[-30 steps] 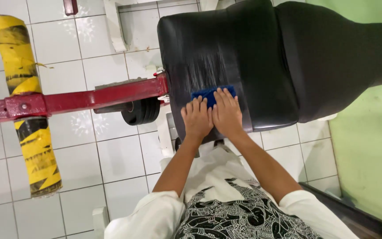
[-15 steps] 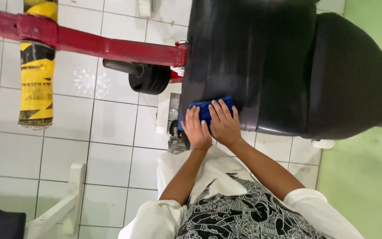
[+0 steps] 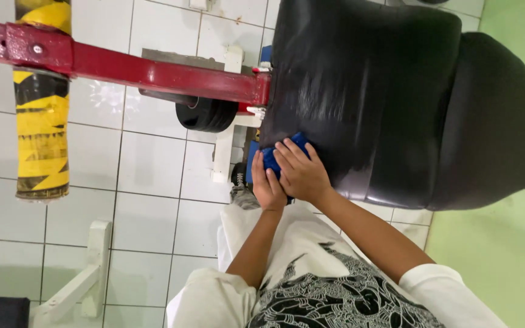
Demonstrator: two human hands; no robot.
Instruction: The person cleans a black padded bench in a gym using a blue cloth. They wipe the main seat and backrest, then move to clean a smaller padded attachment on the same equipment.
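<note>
Two hands on one blue cloth, as I see it from the head view: my left hand and right hand lie side by side, fingers stretched flat and pressed down on the cloth, not curled around it. Cloth sits at the near left corner of a black padded seat, mostly covered by both hands. Red steel bar runs from the left to the seat's edge; black round weight beneath it. Yellow-and-black striped post stands well apart at left. White tiled floor below; green wall at right.
</note>
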